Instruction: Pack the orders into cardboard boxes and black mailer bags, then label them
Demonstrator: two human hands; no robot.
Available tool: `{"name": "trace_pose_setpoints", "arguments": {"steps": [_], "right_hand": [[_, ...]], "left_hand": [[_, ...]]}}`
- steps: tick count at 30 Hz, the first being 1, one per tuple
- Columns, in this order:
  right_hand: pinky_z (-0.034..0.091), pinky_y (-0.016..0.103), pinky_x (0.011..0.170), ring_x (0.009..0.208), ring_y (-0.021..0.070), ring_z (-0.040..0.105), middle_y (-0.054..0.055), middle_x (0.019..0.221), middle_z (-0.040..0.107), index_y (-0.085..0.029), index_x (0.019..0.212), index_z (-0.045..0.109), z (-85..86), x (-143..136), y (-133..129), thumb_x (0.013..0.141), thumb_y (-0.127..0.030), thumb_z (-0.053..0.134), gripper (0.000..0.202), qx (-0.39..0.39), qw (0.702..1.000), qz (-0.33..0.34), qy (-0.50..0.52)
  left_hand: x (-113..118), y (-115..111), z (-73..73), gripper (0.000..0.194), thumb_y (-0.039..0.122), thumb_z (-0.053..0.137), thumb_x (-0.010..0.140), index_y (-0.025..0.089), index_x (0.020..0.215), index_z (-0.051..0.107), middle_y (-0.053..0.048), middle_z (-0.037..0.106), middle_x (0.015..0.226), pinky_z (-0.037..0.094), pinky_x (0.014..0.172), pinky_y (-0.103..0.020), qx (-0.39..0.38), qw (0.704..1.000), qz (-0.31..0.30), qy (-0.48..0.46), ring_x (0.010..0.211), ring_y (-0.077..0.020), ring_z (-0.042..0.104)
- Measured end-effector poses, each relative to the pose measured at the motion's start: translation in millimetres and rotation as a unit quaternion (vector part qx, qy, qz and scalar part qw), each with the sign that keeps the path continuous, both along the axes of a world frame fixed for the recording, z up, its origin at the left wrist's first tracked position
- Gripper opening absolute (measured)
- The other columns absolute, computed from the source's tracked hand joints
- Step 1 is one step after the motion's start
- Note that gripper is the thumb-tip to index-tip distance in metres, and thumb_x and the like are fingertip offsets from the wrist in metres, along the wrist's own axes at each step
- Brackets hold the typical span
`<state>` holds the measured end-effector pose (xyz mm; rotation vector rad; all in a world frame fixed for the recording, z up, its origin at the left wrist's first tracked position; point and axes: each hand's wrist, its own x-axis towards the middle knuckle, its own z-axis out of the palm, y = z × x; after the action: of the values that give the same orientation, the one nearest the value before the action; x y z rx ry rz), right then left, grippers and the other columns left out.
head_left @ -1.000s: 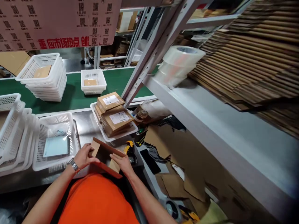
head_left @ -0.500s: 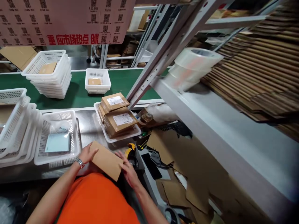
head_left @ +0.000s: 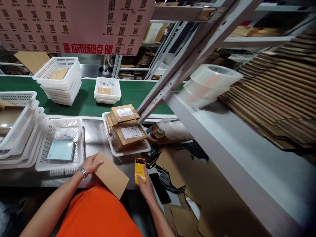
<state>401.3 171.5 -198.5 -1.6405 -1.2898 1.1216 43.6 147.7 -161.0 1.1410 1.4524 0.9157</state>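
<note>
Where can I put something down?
Bare metal tabletop shows between the basket with the blue package and the basket of labelled boxes. Green conveyor belt shows bare between the small baskets and the tall stack. It's crowded at the nested baskets and where the left hand holds the cardboard box.

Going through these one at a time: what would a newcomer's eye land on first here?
Probably the bright orange shirt at bottom centre, with the left hand gripping a brown box and the right hand holding a yellow tool just beyond it. Next, likely the pink sign with red characters at upper left, and the thick cardboard stack at upper right, beside clear tape rolls.
</note>
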Motion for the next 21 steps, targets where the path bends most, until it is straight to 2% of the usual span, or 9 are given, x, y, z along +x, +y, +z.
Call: {"name": "trace_pose_setpoints", "arguments": {"steps": [2,4,7,9,11,15,17,19,21], "right_hand": [[0.066,0.042,0.07,0.075,0.0272,0.078,0.009,0.111,0.084,-0.026,0.155,0.064,35.2,13.5,-12.9,0.08,-0.06,0.077,0.083,-0.02,0.992,-0.027,0.118],[0.064,0.036,0.062,0.063,0.0216,0.072,0.007,0.095,0.083,-0.024,0.149,0.07,69.5,12.8,-25.8,0.082,-0.058,0.079,0.075,-0.026,0.977,-0.044,0.208],[0.052,0.031,0.042,0.042,0.0174,0.058,0.002,0.062,0.071,-0.021,0.131,0.081,101.0,-22.2,-34.7,0.089,-0.068,0.072,0.064,-0.04,0.964,-0.027,0.262],[0.046,0.03,0.036,0.035,0.0171,0.053,0.0,0.051,0.063,-0.02,0.113,0.086,105.3,-56.5,-33.1,0.085,-0.076,0.073,0.064,-0.056,0.969,0.001,0.243],[0.042,0.029,0.034,0.035,0.0161,0.053,0.002,0.055,0.067,-0.02,0.098,0.088,101.0,-84.8,-29.6,0.077,-0.08,0.08,0.064,-0.052,0.977,0.025,0.207],[0.041,0.026,0.033,0.034,0.0145,0.054,0.002,0.055,0.069,-0.019,0.092,0.086,89.7,-99.0,-25.5,0.072,-0.083,0.082,0.067,-0.04,0.982,0.039,0.183],[0.041,0.026,0.033,0.033,0.0154,0.052,-0.002,0.044,0.06,-0.018,0.095,0.085,86.4,-92.8,-24.6,0.072,-0.085,0.08,0.07,-0.047,0.98,0.04,0.189],[0.041,0.025,0.033,0.032,0.0157,0.052,-0.002,0.042,0.058,-0.019,0.096,0.084,82.9,-86.7,-24.6,0.073,-0.085,0.079,0.071,-0.047,0.979,0.037,0.194],[0.042,0.025,0.033,0.032,0.0155,0.052,-0.002,0.043,0.06,-0.02,0.094,0.084,77.5,-83.4,-26.4,0.075,-0.084,0.078,0.068,-0.042,0.979,0.038,0.195]], "left_hand": [[1.5,0.7,2.2,0.068,0.063,0.075,0.084,0.015,0.132,0.076,-0.015,0.085,0.122,0.064,0.095,-0.046,0.003,1.0,-0.004,-0.003,0.108,-0.0342,0.081],[4.7,3.1,6.1,0.065,0.062,0.074,0.085,0.015,0.13,0.077,-0.016,0.085,0.123,0.064,0.094,-0.045,0.013,1.0,-0.012,0.003,0.109,-0.0351,0.08],[12.8,10.3,12.5,0.059,0.059,0.073,0.087,0.016,0.126,0.079,-0.015,0.085,0.121,0.063,0.093,-0.044,0.028,0.999,-0.023,0.026,0.108,-0.0348,0.08],[18.4,15.9,14.8,0.056,0.058,0.073,0.086,0.017,0.122,0.08,-0.012,0.086,0.111,0.063,0.088,-0.042,0.023,0.998,-0.036,0.038,0.1,-0.0327,0.079],[21.7,20.8,14.9,0.055,0.058,0.073,0.085,0.018,0.121,0.081,-0.008,0.086,0.1,0.063,0.083,-0.038,0.01,0.998,-0.051,0.041,0.093,-0.0294,0.078],[17.1,26.4,15.3,0.052,0.06,0.068,0.088,0.021,0.12,0.081,-0.003,0.084,0.094,0.061,0.087,-0.036,-0.003,0.996,-0.081,0.042,0.094,-0.0262,0.076],[11.3,26.9,20.9,0.052,0.061,0.064,0.09,0.019,0.115,0.081,-0.007,0.085,0.104,0.06,0.093,-0.037,-0.003,0.997,-0.041,0.07,0.103,-0.0278,0.076],[6.8,26.1,31.6,0.055,0.064,0.063,0.091,0.018,0.114,0.081,-0.014,0.083,0.119,0.059,0.097,-0.038,0.019,0.992,0.05,0.111,0.112,-0.0294,0.075],[7.2,24.7,45.4,0.061,0.07,0.057,0.094,0.016,0.11,0.081,-0.016,0.082,0.115,0.058,0.092,-0.036,0.037,0.986,0.111,0.119,0.107,-0.028,0.075]]}}
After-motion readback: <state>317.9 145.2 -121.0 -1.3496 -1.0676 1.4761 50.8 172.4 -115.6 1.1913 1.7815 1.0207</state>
